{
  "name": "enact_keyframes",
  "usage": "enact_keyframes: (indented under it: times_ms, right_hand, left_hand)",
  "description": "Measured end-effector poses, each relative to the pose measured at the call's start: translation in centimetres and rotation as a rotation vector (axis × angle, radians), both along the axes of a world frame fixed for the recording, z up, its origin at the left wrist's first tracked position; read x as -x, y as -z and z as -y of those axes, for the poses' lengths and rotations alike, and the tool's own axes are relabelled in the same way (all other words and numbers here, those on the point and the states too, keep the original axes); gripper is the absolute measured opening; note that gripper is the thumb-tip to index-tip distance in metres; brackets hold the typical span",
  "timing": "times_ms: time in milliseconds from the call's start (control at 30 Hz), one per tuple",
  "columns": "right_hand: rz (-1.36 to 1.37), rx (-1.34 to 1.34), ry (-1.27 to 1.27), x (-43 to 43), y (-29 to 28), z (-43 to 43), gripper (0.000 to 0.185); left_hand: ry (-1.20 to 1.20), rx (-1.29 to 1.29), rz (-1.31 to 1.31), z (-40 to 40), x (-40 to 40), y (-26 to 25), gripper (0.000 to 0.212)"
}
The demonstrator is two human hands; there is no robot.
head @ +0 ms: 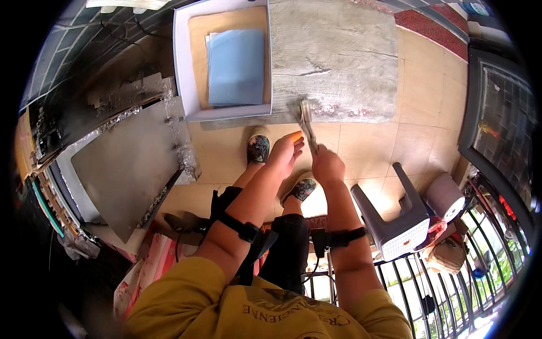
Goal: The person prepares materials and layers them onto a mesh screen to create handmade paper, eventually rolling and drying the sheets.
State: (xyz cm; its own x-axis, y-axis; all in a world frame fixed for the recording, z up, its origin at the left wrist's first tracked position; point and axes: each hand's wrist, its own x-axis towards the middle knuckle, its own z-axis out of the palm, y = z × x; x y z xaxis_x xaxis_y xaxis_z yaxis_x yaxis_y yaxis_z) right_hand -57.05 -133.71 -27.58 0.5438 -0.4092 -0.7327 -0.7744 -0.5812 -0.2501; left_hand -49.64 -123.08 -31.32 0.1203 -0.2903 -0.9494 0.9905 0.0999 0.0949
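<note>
My right hand [329,166] is closed round the handle of a blurred long brush-like tool [308,123], whose far end reaches the front edge of the wood-patterned table [338,55]. Close to its left, my left hand [289,151] has its fingers partly bent, with something orange [296,136] at the fingertips; whether it is held or worn cannot be told. Beyond the hands, pinkish-white marks or bits lie near the table's front edge. On the table's left part stands a white shallow box [180,63] with a brown lining, holding a stack of blue sheets [237,68].
At left is a grey board [127,169] with foil-like material along its edges. A grey plastic stool [402,237] lies tipped at right, beside a grey cylindrical bin [445,197] and black railings [400,279]. My feet are on the tiled floor [364,144] before the table.
</note>
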Motion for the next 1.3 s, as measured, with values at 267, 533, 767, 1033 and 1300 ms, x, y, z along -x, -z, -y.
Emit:
enact_keyframes:
  times_ms: [267, 533, 767, 1033, 1300]
  right_hand:
    - [0.031, -0.179, -0.017, 1.5, -4.8, 0.0, 0.023]
    - [0.782, -0.048, 0.343, -2.2, -6.1, 1.1, 0.034]
    - [-0.044, -0.056, 0.113, -1.1, -0.5, 0.8, 0.027]
    - [0.124, -0.23, 0.204, -0.4, -7.0, 2.1, 0.027]
    - [0.796, -0.065, 0.408, -2.8, -3.4, 2.7, 0.032]
  left_hand:
    - [-0.127, 0.148, -0.039, -0.3, -1.6, -0.4, 0.024]
    - [-0.333, 0.551, 0.105, 1.1, -4.0, -4.4, 0.04]
    - [0.035, -0.017, 0.013, 0.9, -0.7, -0.2, 0.03]
    - [-0.216, 0.411, -0.018, 0.6, -2.3, -1.4, 0.041]
    - [-0.347, 0.572, 0.03, 1.3, -3.6, -4.5, 0.045]
